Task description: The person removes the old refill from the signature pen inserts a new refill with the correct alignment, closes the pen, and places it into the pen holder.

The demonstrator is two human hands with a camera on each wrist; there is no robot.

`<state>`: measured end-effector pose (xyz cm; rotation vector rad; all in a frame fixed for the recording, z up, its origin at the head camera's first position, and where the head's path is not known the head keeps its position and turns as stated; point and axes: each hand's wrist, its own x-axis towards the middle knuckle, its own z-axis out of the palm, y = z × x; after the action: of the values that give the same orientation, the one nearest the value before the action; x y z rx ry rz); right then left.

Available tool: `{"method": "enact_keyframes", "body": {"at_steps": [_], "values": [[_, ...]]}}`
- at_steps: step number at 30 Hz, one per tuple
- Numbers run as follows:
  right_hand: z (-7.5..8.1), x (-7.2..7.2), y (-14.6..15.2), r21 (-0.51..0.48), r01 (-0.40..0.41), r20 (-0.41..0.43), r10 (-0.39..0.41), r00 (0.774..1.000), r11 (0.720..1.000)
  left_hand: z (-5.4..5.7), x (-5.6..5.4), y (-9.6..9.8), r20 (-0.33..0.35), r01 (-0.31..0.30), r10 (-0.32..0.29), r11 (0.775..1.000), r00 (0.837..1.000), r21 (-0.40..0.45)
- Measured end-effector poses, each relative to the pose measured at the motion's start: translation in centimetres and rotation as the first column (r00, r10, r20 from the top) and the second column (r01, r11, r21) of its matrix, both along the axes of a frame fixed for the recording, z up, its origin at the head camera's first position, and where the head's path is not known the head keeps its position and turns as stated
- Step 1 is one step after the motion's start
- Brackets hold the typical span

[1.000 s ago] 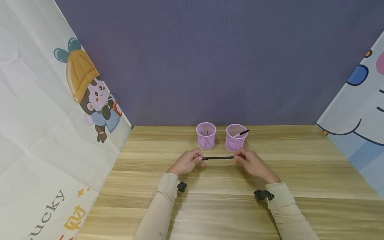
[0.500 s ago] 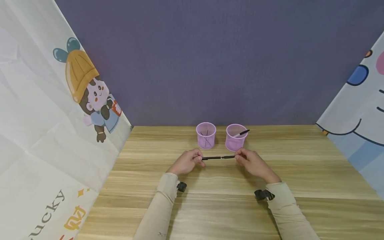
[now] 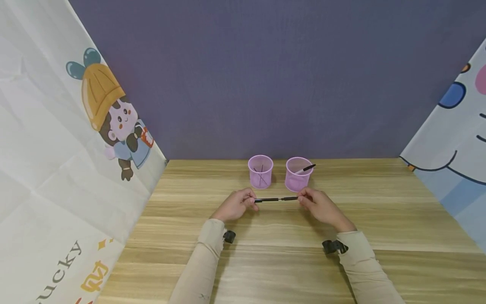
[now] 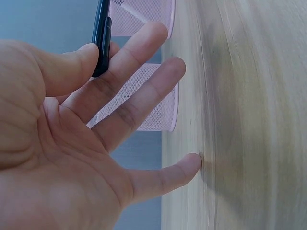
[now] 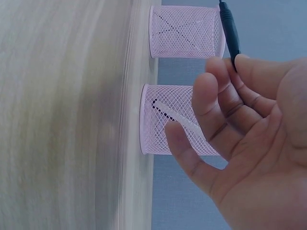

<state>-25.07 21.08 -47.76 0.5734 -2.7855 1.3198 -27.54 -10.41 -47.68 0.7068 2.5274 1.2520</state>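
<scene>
In the head view my left hand (image 3: pixel 237 204) pinches a black pen barrel (image 3: pixel 267 199) near its clip end, between thumb and index finger. The left wrist view shows the other fingers spread, the little fingertip right at the tabletop. Opposite, my right hand (image 3: pixel 320 209) pinches a black tapered pen section (image 5: pixel 230 31) by its slim end. The two parts lie nearly in line above the table, ends facing across a narrow gap with a thin bit showing in it. Behind the hands stand a left pink mesh cup (image 3: pixel 260 179) and a right pink mesh cup (image 3: pixel 295 182).
Thin dark sticks (image 3: pixel 262 175) stand crossed in the left cup. A white-and-black pen (image 3: pixel 309 167) leans out over the right cup's rim. The wooden table (image 3: pixel 273 270) ends at a dark backdrop (image 3: pixel 281 84), with printed white sheets (image 3: pixel 57 126) at the sides.
The gap between the two pen parts has widened slightly, and the barrel has shifted a little left. Both hands keep their pinch; the cups have not moved.
</scene>
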Motion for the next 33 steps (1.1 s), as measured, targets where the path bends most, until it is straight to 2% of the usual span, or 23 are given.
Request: {"method": "enact_keyframes", "body": {"at_steps": [33], "values": [[0.05, 0.01, 0.28, 0.002, 0.021, 0.022, -0.021, 1.0, 1.0, 0.14, 0.09, -0.34, 0.02, -0.016, 0.015, 0.999, 1.0, 0.035]]}}
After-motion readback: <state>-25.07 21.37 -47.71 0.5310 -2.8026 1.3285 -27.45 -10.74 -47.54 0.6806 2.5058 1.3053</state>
